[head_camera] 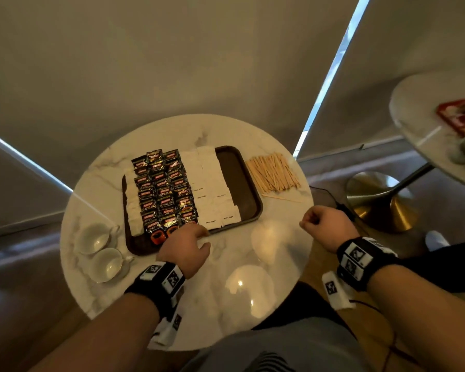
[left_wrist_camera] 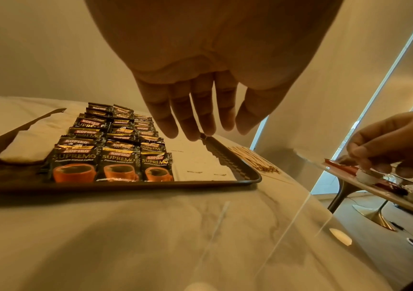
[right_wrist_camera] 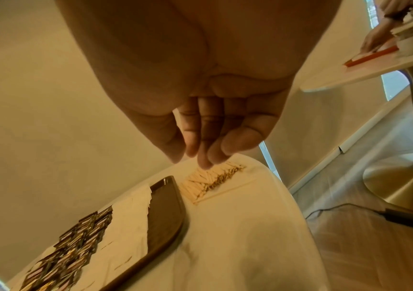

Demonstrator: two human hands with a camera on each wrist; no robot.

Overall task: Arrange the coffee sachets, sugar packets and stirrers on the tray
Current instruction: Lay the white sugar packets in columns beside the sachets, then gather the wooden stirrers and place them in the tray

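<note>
A brown tray (head_camera: 236, 178) lies on a round marble table (head_camera: 226, 264). Three columns of black coffee sachets (head_camera: 163, 189) fill its middle. White sugar packets (head_camera: 212, 189) lie to their right, and another white strip (head_camera: 132, 202) lies along the left side. The tray's right strip is bare. A pile of wooden stirrers (head_camera: 273, 171) lies on the table right of the tray, with one loose stirrer (head_camera: 279, 197) in front. My left hand (head_camera: 199, 237) hovers over the tray's near edge, fingers (left_wrist_camera: 200, 122) straight, holding nothing. My right hand (head_camera: 322, 224) hangs loosely curled and empty, nearer than the stirrers (right_wrist_camera: 213, 179).
Two white cups (head_camera: 94, 238) (head_camera: 108, 264) lie at the table's left edge beside the tray. A second round table (head_camera: 424, 130) with a red tray (head_camera: 459, 116) stands at the right, where another person's hand (right_wrist_camera: 374, 39) is at work. A cable (right_wrist_camera: 399, 216) runs across the floor.
</note>
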